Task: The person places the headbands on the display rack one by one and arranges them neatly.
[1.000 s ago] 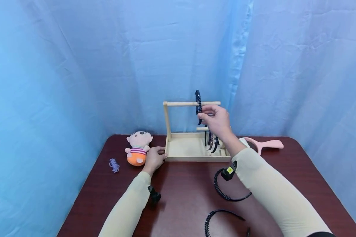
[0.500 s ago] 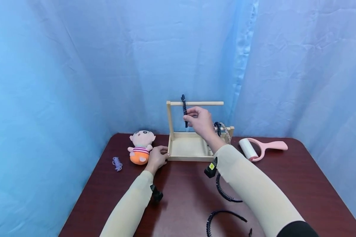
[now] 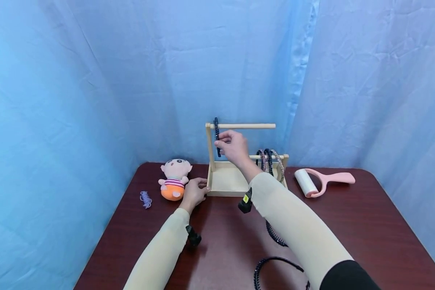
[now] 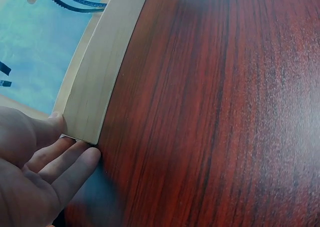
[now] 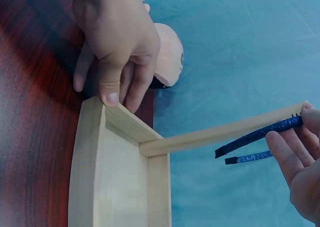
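A pale wooden rack point(image 3: 226, 193) stands at the table's back, with a shallow tray and two bars. My left hand point(image 3: 195, 192) holds its front left corner, thumb on the rim and fingers against the outer side point(image 4: 52, 162). My right hand point(image 3: 235, 147) pinches a dark blue glittery headband point(image 3: 216, 131) near the left end of the upper bar point(image 3: 250, 126). The headband's arch reaches above that bar, and its two ends point(image 5: 250, 137) point down beside the post. Several headbands point(image 3: 270, 161) hang on the lower bar at the right, partly behind my right forearm.
Two black toothed headbands lie on the table, one in front point(image 3: 272, 259) and one point(image 3: 273, 234) partly under my right sleeve. A plush doll point(image 3: 173, 183) and a purple cord bundle point(image 3: 145, 199) lie left. A pink-handled lint roller point(image 3: 306, 182) lies right. Blue curtains point(image 3: 166, 80) surround the table.
My right hand has carried the headband leftward along the upper bar to its left end, uncovering the headbands on the lower bar and the lint roller. My left hand stays at the rack's corner.
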Motion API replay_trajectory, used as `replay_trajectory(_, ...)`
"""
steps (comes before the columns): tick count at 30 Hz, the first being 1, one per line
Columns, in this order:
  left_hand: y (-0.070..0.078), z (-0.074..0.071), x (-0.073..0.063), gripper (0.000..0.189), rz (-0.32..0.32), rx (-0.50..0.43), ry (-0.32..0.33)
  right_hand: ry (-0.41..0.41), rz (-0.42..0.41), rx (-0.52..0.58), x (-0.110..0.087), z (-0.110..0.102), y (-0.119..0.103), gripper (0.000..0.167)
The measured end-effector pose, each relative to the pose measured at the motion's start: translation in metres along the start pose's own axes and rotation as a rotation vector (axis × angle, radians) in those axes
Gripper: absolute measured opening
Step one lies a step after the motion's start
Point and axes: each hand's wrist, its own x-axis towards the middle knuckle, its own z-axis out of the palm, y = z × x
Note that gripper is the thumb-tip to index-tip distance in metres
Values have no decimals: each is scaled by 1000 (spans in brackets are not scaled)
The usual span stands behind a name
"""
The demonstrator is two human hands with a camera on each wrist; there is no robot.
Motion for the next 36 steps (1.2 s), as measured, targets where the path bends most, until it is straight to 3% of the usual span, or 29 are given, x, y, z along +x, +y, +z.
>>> replay_trajectory(8,-1,-2,0,33,4,14,-1,-9,11,-8,-1,7,1,23)
replay_trajectory(14,-2,-1,0,34,1,19,-6,21,-3,-75,-2,6,1,23)
replay_trajectory(22,-2,0,0,34,-16,29,5,-1,-21,-77,-3,-1,6,32)
replay_trajectory(28,-2,1,3,35,-29,34,3,-18,-48,-98,-8,-23,1,35)
replay_trajectory(36,-1,5,3,34,-13,30,-6,-57,-120,-192,-33,-79,-10,36)
